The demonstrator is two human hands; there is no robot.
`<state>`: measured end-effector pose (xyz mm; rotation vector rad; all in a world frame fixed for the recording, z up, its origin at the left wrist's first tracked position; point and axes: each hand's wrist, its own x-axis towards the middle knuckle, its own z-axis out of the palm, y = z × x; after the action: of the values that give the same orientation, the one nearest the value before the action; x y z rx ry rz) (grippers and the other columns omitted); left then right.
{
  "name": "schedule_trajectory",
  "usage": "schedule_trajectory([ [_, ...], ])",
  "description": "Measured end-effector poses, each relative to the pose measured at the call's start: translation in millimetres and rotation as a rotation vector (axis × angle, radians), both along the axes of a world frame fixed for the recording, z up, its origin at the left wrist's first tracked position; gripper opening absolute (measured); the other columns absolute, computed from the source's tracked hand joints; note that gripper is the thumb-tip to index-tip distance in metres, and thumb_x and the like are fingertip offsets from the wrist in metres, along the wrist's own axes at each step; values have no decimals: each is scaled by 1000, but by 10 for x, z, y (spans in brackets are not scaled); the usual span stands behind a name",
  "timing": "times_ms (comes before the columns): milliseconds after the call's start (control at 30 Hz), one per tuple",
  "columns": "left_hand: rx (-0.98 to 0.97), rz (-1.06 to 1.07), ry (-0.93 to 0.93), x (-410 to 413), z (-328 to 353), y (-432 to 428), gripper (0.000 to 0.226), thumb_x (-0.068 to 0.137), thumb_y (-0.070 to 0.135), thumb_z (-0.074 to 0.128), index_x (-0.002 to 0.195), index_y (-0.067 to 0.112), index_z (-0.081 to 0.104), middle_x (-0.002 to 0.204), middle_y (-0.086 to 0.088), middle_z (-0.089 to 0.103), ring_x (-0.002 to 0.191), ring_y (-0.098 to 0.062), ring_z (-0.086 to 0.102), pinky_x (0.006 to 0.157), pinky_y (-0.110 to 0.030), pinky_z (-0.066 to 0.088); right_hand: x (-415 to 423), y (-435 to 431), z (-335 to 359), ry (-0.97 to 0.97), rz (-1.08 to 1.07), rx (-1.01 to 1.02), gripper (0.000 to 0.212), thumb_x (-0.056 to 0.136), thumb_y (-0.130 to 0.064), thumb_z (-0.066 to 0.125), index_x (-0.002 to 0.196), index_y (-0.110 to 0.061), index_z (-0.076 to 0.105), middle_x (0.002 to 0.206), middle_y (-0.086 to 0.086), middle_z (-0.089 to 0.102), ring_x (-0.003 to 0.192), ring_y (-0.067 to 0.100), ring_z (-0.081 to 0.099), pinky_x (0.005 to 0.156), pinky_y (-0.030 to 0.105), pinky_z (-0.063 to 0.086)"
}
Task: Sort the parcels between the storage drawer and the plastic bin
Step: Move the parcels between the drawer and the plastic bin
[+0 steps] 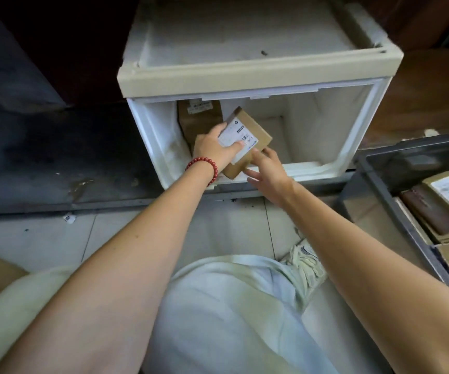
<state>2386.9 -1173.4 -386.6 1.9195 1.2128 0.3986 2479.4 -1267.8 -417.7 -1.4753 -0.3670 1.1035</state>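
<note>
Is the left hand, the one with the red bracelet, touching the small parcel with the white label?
Touching. In the head view the left hand grips the small parcel, thumb pressed on its white label, fingers curled over the edge.

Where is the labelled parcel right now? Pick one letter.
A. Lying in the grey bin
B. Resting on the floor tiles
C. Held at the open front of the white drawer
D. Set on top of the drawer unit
C: the left hand grips the labelled parcel at the open front of the white drawer, and the right hand touches its lower edge.
</note>
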Motion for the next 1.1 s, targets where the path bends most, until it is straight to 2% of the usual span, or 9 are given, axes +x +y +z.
schedule_trajectory([
  [100, -32, -14, -20, -21, 114, -357, 62, 69, 53, 64, 128, 39, 54, 128, -1, 55, 113, -14, 55, 103, -23, 40, -72, -405, 133, 70, -71, 28, 32, 102, -35, 38, 128, -18, 42, 121, 5, 64, 93, 24, 66, 92, 37, 46],
  [200, -91, -66, -7, -74, 49, -875, 59, 69, 57, 60, 126, 43, 55, 129, 1, 57, 115, -17, 56, 102, -31, 43, -107, -1022, 158, 72, -160, -47, 35, 101, -50, 30, 104, -26, 55, 109, 4, 67, 91, 27, 68, 81, 35, 53],
  [300, -145, -96, -31, -63, -84, -1345, 41, 79, 53, 62, 119, 42, 57, 126, -1, 58, 112, -17, 57, 96, -25, 45, -192, -1588, 143, 171, -250, -79, 51, 98, -60, 25, 117, -25, 59, 108, -4, 66, 98, 28, 67, 82, 36, 55],
  [400, -192, -104, -80, -28, -99, -1744, 33, 74, 67, 53, 99, 46, 59, 120, -1, 59, 108, -18, 58, 97, -34, 47, -312, -1986, 45, 227, -336, -106, 59, 98, -60, 26, 124, -19, 57, 114, -2, 63, 92, 24, 69, 70, 32, 57],
  [533, -66, -111, -59, 53, -91, -2025, 20, 79, 63, 47, 75, 47, 59, 115, 1, 61, 106, -21, 56, 94, -38, 47, -399, -2350, -34, 352, -349, -95, 57, 97, -59, 32, 127, -17, 56, 119, 4, 63, 94, 21, 67, 65, 30, 56],
  [667, -8, -135, 8, 143, 11, -2065, 14, 91, 41, 51, 89, 36, 63, 120, -2, 51, 107, -23, 51, 90, -29, 43, -347, -2523, 32, 427, -337, -11, 38, 97, -52, 41, 114, -22, 59, 119, 4, 65, 105, 20, 66, 79, 34, 58],
  [800, -2, -96, -111, 177, 198, -2116, 17, 87, 44, 61, 86, 28, 61, 115, 1, 45, 103, -17, 51, 82, -22, 38, -256, -2583, 175, 373, -323, 45, 36, 99, -49, 41, 127, -30, 54, 126, 1, 62, 107, 16, 65, 77, 35, 57],
  [933, -179, -46, -239, 173, 324, -2097, 57, 77, 47, 72, 125, 24, 51, 123, 6, 32, 103, -9, 45, 87, -22, 38, -151, -2629, 335, 331, -390, 156, 29, 101, -38, 44, 129, -33, 47, 123, 1, 64, 100, 15, 69, 74, 31, 56],
  [1100, -304, -138, -224, 132, 218, -2067, 69, 77, 57, 69, 134, 23, 51, 129, 12, 54, 116, -9, 50, 96, -26, 38, -35, -2707, 399, 224, -440, 229, 35, 102, -25, 45, 135, -34, 46, 125, -1, 63, 108, 15, 62, 86, 29, 51],
])
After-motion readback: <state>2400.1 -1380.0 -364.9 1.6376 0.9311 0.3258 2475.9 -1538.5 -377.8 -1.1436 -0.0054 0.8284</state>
